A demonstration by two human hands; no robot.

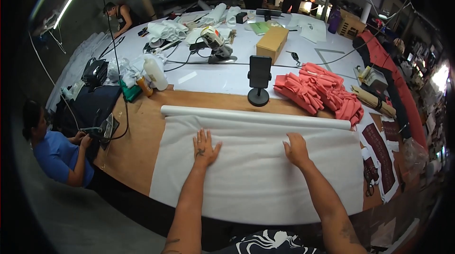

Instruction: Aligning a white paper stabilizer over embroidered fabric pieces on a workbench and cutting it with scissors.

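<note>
A wide sheet of white fabric (256, 173) lies unrolled over the brown tabletop in front of me, with faint wrinkles across it. Its far end is wound into a long white roll (256, 117) that runs from left to right. My left hand (205, 148) rests flat on the sheet just below the roll, fingers stretched out. On the right, my right hand (295, 149) is on or just over the sheet, thumb apart from the bent fingers, nothing seen in it. Whether its palm touches the fabric I cannot tell.
Beyond the roll stand a phone on a stand (259, 81) and a heap of coral fabric pieces (322, 90). Further back are a cutting machine (218, 45) and a cardboard box (272, 43). Scissors (369, 187) lie at right. A person in blue (61, 152) works at left.
</note>
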